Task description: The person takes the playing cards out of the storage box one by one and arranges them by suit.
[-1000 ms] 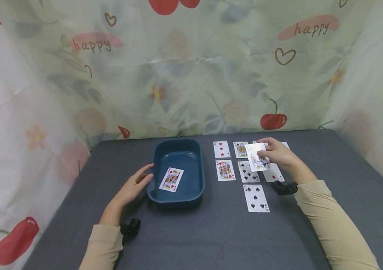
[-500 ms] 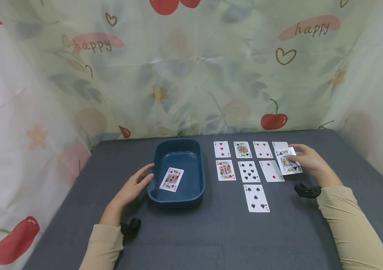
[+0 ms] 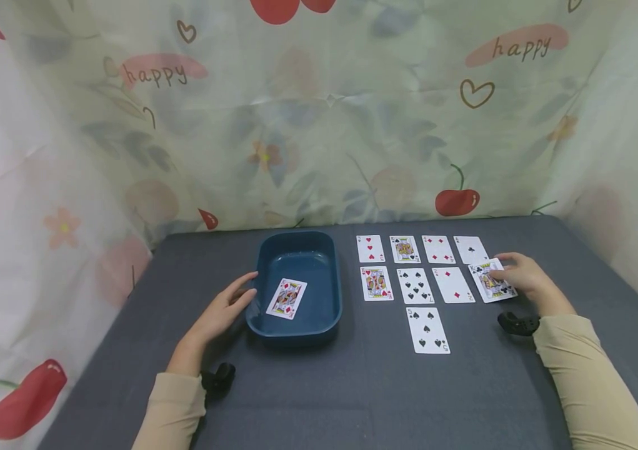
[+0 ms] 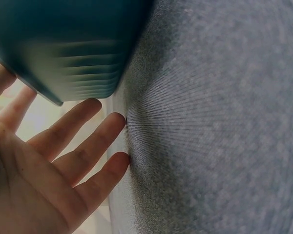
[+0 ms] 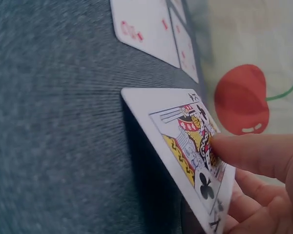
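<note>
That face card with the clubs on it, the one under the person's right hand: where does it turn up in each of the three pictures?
Head view: the clubs face card lies at the right end of the middle row of cards, under the right hand.
Left wrist view: not in it; only the blue tub and the left hand show.
Right wrist view: it fills the lower middle, pinched and tilted.
Shared landmark: the grey tablecloth.

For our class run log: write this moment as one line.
right hand: pinches club face card, low over table | left hand: flat against blue tray
</note>
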Tool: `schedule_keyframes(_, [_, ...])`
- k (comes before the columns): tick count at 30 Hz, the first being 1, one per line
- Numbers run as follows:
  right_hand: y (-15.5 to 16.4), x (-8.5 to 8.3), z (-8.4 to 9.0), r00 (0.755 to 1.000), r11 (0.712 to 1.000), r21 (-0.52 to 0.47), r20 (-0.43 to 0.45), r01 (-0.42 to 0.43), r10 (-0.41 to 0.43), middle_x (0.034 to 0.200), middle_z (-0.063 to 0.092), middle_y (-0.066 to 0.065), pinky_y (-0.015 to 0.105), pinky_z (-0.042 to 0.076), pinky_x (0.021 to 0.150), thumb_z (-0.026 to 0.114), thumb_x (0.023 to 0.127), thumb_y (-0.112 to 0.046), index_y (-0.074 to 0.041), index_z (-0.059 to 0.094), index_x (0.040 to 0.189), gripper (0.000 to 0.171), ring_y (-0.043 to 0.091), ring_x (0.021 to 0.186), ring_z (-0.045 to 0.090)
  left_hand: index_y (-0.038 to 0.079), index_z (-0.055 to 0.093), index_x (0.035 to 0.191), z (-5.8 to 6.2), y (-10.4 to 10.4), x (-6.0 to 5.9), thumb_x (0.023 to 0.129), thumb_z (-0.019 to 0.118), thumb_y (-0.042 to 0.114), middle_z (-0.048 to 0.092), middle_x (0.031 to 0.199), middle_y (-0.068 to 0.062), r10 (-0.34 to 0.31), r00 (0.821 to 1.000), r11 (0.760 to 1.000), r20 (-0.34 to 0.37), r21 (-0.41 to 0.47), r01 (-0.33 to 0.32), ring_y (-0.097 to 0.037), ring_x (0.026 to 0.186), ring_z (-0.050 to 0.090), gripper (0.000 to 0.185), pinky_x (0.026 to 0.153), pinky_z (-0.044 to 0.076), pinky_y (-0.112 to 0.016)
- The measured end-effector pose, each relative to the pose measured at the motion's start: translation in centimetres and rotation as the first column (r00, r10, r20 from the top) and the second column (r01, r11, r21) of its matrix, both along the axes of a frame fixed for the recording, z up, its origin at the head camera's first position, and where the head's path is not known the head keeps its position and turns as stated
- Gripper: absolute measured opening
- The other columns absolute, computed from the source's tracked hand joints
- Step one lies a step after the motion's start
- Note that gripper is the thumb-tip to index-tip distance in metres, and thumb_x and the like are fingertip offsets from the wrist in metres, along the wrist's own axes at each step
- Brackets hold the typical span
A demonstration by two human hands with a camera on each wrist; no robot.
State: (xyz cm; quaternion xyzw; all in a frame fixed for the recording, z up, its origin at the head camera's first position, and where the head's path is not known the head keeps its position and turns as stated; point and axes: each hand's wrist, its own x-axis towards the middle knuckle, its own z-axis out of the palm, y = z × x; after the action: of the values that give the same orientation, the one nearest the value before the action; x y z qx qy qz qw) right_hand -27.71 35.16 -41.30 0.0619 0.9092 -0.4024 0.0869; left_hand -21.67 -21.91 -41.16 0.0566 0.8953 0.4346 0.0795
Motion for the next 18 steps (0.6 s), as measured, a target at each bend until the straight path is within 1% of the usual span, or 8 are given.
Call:
schedule_keyframes(3, [-0.2,0.1,-0.1,1.000,0.999,0.041,-0.021,0.007,-0.006,0.105,0.052,0.028,0.022,0.045,0.060,0.059,0.088,-0.017,0.015,0.030,0.133,0.062,0.004,0.069,0.051,0.030,0.028,0.146,0.0,0.0,0.0,0.098,0.043,0.041,0.032,0.151,-0.015,0.005,1.000,1.000,0.005,-0.003,-0.005,-0.038,0.136,0.036,0.051,0.107,0.031,-0.059])
schedule_keyframes(7, [-0.5,0.3,0.0,0.999,0.996,0.081,-0.043,0.023,-0.019,0.105,0.052,0.032,0.024,0.045,0.058,0.060,0.086,-0.016,0.016,0.032,0.130,0.062,0.008,0.069,0.053,0.030,0.029,0.145,0.0,0.1,0.0,0.098,0.043,0.042,0.033,0.150,-0.015,0.011,1.000,1.000,0.004,-0.005,-0.011,-0.038,0.135,0.037,0.051,0.107,0.032,-0.059])
schedule_keyframes(9, [-0.7,0.5,0.1,0.998,0.995,0.100,-0.050,0.029,-0.024,0.108,0.050,0.035,0.024,0.044,0.059,0.060,0.086,-0.017,0.017,0.032,0.130,0.061,0.014,0.073,0.056,0.030,0.029,0.145,0.0,0.1,0.0,0.098,0.043,0.041,0.034,0.150,-0.016,0.010,1.000,1.000,0.000,-0.004,-0.010,-0.038,0.135,0.037,0.051,0.106,0.032,-0.058])
schedule_keyframes(12, [-1.1,0.8,0.3,0.998,0.991,0.127,-0.057,0.040,-0.033,0.112,0.048,0.039,0.025,0.045,0.060,0.060,0.086,-0.017,0.018,0.032,0.128,0.062,0.028,0.082,0.059,0.029,0.029,0.146,0.0,0.0,0.0,0.098,0.042,0.041,0.034,0.150,-0.016,0.009,1.000,1.000,-0.003,-0.007,-0.009,-0.038,0.135,0.037,0.051,0.106,0.032,-0.058])
schedule_keyframes(15, [-1.3,1.0,0.6,0.998,0.986,0.157,-0.052,0.053,-0.046,0.115,0.047,0.041,0.031,0.047,0.064,0.060,0.085,-0.018,0.019,0.031,0.128,0.063,0.041,0.093,0.057,0.029,0.029,0.146,0.0,0.0,0.0,0.098,0.042,0.041,0.033,0.150,-0.016,0.009,1.000,1.000,-0.004,-0.008,-0.009,-0.038,0.135,0.037,0.051,0.106,0.032,-0.059])
schedule_keyframes(18, [-1.5,1.1,0.8,0.997,0.980,0.187,-0.042,0.070,-0.064,0.118,0.045,0.042,0.042,0.048,0.072,0.059,0.085,-0.019,0.019,0.031,0.128,0.063,0.047,0.102,0.052,0.029,0.029,0.146,0.0,0.1,0.0,0.098,0.043,0.040,0.033,0.150,-0.015,0.008,1.000,1.000,-0.003,-0.005,-0.008,-0.038,0.135,0.037,0.051,0.106,0.032,-0.058])
